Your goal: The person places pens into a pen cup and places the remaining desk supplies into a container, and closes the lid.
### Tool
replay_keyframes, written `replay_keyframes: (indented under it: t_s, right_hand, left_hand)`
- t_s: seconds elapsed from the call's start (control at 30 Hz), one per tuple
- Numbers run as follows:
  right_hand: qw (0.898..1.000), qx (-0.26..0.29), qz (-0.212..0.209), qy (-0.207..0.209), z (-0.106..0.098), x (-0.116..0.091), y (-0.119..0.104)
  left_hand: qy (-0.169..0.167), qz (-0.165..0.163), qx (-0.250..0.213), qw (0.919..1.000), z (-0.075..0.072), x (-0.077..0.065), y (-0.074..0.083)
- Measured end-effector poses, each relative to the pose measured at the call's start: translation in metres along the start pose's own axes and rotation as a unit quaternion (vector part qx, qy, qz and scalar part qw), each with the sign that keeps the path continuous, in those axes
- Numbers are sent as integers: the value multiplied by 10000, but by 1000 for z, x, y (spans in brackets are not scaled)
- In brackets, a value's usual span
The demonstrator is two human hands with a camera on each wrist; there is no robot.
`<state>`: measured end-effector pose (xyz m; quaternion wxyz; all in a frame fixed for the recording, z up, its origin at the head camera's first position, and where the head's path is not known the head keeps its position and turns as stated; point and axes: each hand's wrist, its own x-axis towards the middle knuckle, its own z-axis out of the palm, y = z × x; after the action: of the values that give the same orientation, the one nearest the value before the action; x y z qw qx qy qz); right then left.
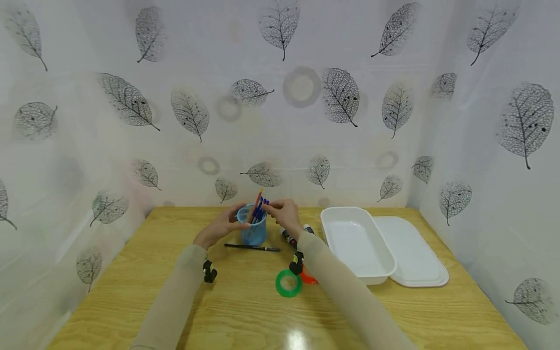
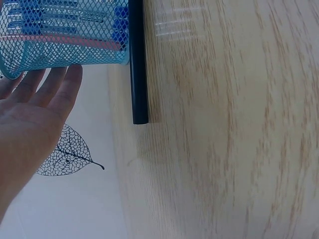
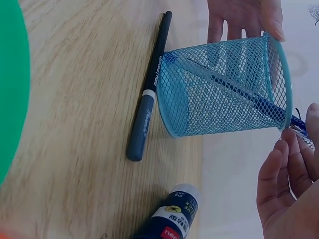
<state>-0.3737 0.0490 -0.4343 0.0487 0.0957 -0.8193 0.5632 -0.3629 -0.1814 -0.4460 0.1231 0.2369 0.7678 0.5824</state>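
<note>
A light-blue mesh pen cup (image 1: 253, 237) stands upright on the table, holding several blue pens (image 1: 259, 214) and a red pencil (image 1: 261, 192). My left hand (image 1: 222, 226) grips the cup near its rim from the left; in the left wrist view its fingers lie along the mesh. At the right of the rim, my right hand (image 1: 284, 214) pinches the top of a blue pen (image 3: 297, 123), whose lower part shows inside the cup through the mesh. A black marker (image 1: 251, 248) lies just in front of the cup.
Two glue sticks (image 1: 288, 238) lie right of the cup, partly behind the right arm. A green tape roll (image 1: 288, 294) and an orange tape roll (image 1: 308, 278) lie nearer. Farther right are a white tub (image 1: 389, 277) and its white lid (image 1: 420, 257). Leaf-print sheeting borders the table.
</note>
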Motion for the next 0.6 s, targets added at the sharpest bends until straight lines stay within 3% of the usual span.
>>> replay_keyframes:
  t_s: [0.3,0.53,0.6]
  right_hand:
    - [9994,194,-32,-296,-6,-5,0]
    - [9977,403,-130,-537,-8,-8,3]
    - [9968,463,-123,-633,-8,-9,5]
  left_hand:
    - [-44,114,25,9999,1,0,2]
    - [-333,37,-90,9994,5,-11,31]
    - [-303,1,-88,9995,5,-11,29]
